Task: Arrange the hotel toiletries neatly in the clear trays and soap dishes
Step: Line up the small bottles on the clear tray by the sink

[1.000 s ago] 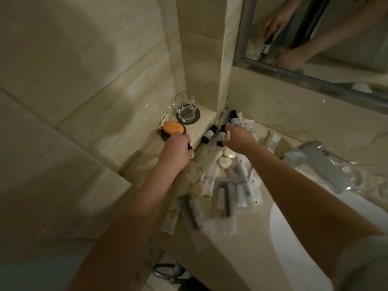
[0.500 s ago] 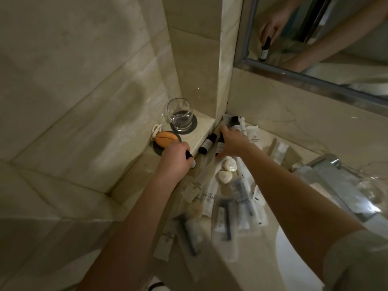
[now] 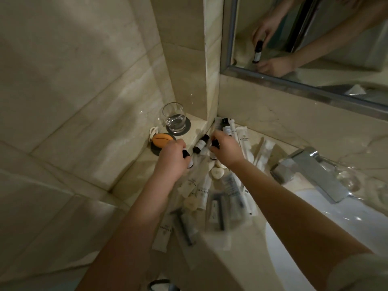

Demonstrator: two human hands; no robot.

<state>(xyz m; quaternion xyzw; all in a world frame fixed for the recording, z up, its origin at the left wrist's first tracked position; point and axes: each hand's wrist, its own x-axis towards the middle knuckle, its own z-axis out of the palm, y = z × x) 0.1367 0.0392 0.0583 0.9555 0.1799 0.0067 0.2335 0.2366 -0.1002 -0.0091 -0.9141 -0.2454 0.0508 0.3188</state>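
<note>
A small dark-capped bottle [image 3: 188,161] is held in the curled fingers of the left hand [image 3: 171,158], with only its cap and part of its pale body showing past the knuckles. A second bottle [image 3: 213,143] is gripped by the right hand [image 3: 226,150], its cap showing at the fingertips. Both bottles are judged to be light, rigid and smooth. They are likely to roll if laid down and to tip if stood carelessly, so they are best taken round the body just below the cap.

Between the two hands a third bottle [image 3: 199,144] lies on its side. Just beyond the right hand's fingers a fourth bottle [image 3: 227,128] stands upright. Beneath both wrists and nearer the person, paper sachets [image 3: 201,185] and clear-wrapped items are heaped on the marble counter [image 3: 142,173]. These are judged thin, limp and slippery, and easier to pinch at an edge. A heart-shaped soap [image 3: 217,172] lies under the right wrist and is probably brittle at its edges.

No clear trays can be made out in the dim light, and whether one lies under the heap cannot be told. Most of each held bottle is covered by the hands. The print on the labels is too small to read, and the wrapped items nearest the person are blurred.
</note>
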